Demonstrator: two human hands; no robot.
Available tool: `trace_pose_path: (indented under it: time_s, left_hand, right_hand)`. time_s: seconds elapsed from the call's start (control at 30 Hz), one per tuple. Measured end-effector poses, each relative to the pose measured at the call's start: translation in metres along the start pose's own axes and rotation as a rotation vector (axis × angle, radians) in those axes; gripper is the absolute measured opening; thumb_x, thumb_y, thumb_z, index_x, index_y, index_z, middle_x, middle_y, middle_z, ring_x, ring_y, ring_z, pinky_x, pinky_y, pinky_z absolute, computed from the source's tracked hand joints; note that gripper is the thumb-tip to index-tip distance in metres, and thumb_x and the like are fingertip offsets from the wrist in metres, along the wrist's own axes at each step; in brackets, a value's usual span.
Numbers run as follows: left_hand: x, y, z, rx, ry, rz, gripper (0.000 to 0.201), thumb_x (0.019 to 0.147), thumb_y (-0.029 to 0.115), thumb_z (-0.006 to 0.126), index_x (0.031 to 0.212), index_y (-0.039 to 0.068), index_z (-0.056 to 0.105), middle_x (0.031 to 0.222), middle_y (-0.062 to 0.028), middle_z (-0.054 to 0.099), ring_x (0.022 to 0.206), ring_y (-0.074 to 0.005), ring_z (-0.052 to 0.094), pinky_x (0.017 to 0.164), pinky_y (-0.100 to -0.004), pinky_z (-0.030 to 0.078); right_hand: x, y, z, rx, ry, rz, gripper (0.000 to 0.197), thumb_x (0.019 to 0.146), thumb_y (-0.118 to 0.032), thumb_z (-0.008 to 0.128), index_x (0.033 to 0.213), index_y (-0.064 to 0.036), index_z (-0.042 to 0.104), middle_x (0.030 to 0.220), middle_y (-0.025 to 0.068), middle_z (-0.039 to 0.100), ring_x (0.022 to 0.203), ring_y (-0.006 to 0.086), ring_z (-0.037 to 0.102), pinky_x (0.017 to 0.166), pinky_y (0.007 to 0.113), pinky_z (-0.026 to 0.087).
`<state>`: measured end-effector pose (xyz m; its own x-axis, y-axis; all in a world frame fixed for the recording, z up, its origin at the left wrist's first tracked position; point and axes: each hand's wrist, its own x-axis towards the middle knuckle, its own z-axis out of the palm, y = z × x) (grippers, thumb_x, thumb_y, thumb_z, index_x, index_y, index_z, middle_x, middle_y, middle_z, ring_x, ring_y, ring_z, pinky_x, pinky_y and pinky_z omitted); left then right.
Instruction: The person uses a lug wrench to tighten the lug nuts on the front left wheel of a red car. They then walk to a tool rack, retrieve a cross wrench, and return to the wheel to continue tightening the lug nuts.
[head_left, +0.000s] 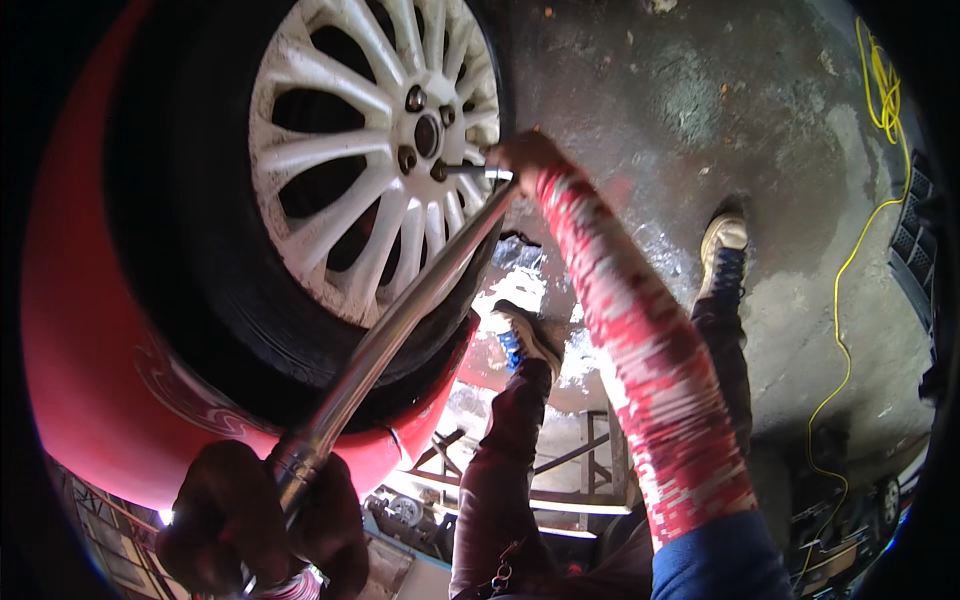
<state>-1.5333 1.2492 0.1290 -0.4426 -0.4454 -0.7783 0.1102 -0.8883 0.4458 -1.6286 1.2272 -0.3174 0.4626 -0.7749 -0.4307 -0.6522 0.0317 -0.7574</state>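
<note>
A long chrome torque wrench (385, 330) slants across the picture from lower left up to a car wheel. My left hand (245, 520), in deep shadow, is wrapped round its handle end. At the far end my right hand (530, 160) closes over the wrench's head, though the fingers are partly hidden. From there a socket extension (468, 170) reaches to a lug bolt (438, 172) low on the hub. The white multi-spoke rim (330, 85) carries dirt, and its black tyre (180, 230) sits in the wheel arch of a red car body (70, 280).
My two shoes (520, 338) stand on the stained concrete floor (640, 90). A yellow cable (845, 350) runs down the right side beside a dark grille-like part (912, 235). Behind my legs is a metal frame (580, 498).
</note>
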Motion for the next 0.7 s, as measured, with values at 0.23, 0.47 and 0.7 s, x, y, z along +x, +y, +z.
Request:
trace_pose_path:
  time_s: [0.23,0.47,0.7]
  left_hand:
    - [0.007,-0.019,0.021,0.01,0.023,-0.03,0.02,0.088,0.012,0.063,0.094,-0.005,0.054,0.092,-0.0226,0.048,0.068,-0.0316,0.062,0.063,-0.0417,0.059]
    - [-0.013,-0.052,-0.003,0.052,-0.055,0.072,0.012,0.086,0.003,0.057,0.095,-0.006,0.057,0.085,-0.0133,0.056,0.071,-0.0203,0.059,0.062,-0.0329,0.044]
    - [-0.07,-0.233,-0.085,0.696,0.011,0.053,0.042,0.083,-0.007,0.05,0.124,-0.001,0.043,0.104,-0.0194,0.054,0.091,-0.0297,0.059,0.084,-0.0386,0.047]
  right_hand:
    - [-0.024,-0.031,-0.043,0.64,0.227,0.543,0.038,0.089,-0.024,0.068,0.12,-0.004,0.059,0.107,0.0224,0.067,0.095,0.0324,0.07,0.08,0.045,0.058]
    - [-0.215,-0.21,-0.117,2.713,-0.027,0.396,0.025,0.102,-0.033,0.048,0.114,-0.0104,0.049,0.08,0.0073,0.06,0.072,0.0264,0.067,0.066,0.04,0.057]
    - [-0.23,-0.223,0.044,1.724,0.337,0.818,0.02,0.103,-0.032,0.051,0.105,-0.012,0.05,0.077,-0.0012,0.047,0.055,0.0068,0.044,0.04,0.022,0.035]
